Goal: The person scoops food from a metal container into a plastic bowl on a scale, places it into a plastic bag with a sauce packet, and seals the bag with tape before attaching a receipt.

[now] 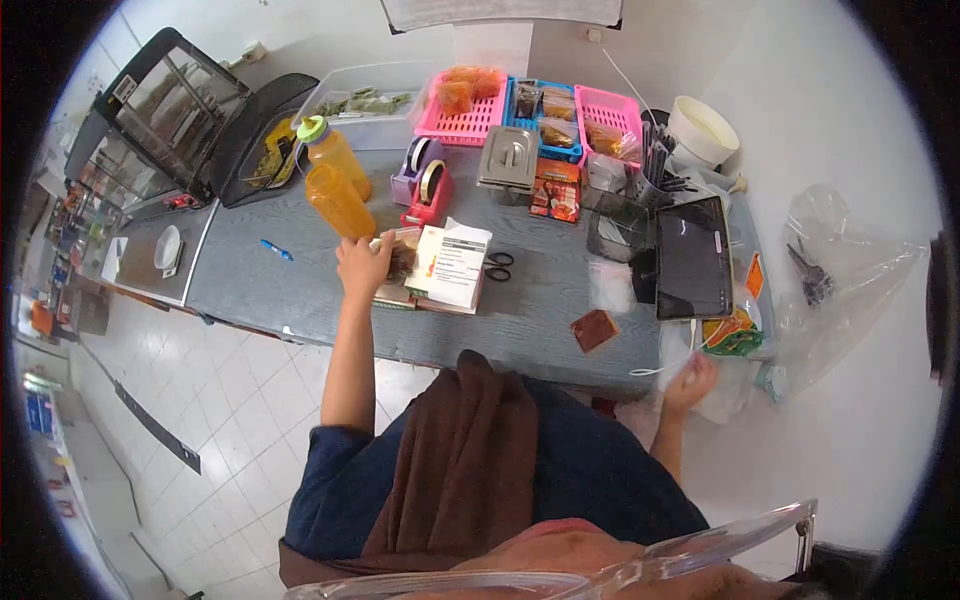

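Note:
My left hand point(363, 266) reaches over the left side of a low stack of boxes and paper, its fingers bent against a clear packet with brown contents point(403, 262). Beside that packet lies a white printed card point(456, 265). At the table's right front edge, my right hand point(690, 383) is held with curled fingers; what they hold, if anything, I cannot make out. A translucent plastic bag point(727, 398) hangs just right of it, and a white cable point(655, 372) runs close by. A flat brown sachet point(594, 330) lies on the table between the hands.
Two orange bottles point(340, 200), tape dispensers point(428, 193) and black-handled scissors point(499, 266) surround the stack. A lidded metal container point(508, 158) stands before pink and blue baskets point(463, 122) of packets. A tablet point(694, 258) leans at right. A blue pen point(276, 250) lies left.

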A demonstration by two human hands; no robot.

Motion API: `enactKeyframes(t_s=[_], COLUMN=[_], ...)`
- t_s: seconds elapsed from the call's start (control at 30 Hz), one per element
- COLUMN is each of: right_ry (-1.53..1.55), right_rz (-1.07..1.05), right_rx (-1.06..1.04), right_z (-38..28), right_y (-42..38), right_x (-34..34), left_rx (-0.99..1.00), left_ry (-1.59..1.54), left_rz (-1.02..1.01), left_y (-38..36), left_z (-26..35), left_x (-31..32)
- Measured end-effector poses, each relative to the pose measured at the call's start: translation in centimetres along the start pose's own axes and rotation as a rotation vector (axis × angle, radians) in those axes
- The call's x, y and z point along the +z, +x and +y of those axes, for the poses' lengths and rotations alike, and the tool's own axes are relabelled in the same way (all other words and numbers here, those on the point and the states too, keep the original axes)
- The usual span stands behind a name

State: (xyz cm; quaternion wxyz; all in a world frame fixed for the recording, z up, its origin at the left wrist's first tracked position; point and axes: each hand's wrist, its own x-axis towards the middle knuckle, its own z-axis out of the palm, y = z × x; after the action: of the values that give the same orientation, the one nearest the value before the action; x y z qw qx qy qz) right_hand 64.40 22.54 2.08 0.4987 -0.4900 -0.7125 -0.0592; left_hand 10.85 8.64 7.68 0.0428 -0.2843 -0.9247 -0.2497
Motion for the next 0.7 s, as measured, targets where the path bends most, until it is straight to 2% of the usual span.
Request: enactKeyframes(t_s=[0.1,0.2,0.3,0.4,0.43,0.53,0.63,0.7], right_ry=[-0.312,-0.421,-0.618,-0.790,-0.828,-0.511,-0.368,-0.325], right_rz=[-0.027,-0.067,-0.051,0.025,0.057,0.056,0.100,0.150], right_rx=[0.134,0.193,0.242,0.309,0.328,0.282,0.356,0.328], right_z=[4.3,6.8,4.8,3.1,3.0,6.7,8.4,10.8], right_y=[-2.2,-2.0,-0.4,0.6,0.6,-1.1,-2.2,-3.0], right_x=[-3.2,-4.1,-5.7,-7.3,-7.5,-8.5,-8.3,-7.9], left_rx=[-0.107,-0.042,0.069,0.159,0.079,0.026,0.054,0.049], left_ry=[0.067,-0.059,-0.541,-0.816,-0.900,-1.054,-1.053,-0.981], left_rz=[-0.214,-0.337,-0.492,-0.389,-0.424,-0.378,-0.363,-0.391], left_y=[1.7,2.7,5.1,3.9,3.3,1.9,1.6,1.9], left_z=[1.2,1.5,-2.5,-2.4,-2.1,-1.8,-2.2,-2.1], left_x=[-0.1,-1.4,0.8,-1.4,-2.6,-5.1,-6.1,-6.1])
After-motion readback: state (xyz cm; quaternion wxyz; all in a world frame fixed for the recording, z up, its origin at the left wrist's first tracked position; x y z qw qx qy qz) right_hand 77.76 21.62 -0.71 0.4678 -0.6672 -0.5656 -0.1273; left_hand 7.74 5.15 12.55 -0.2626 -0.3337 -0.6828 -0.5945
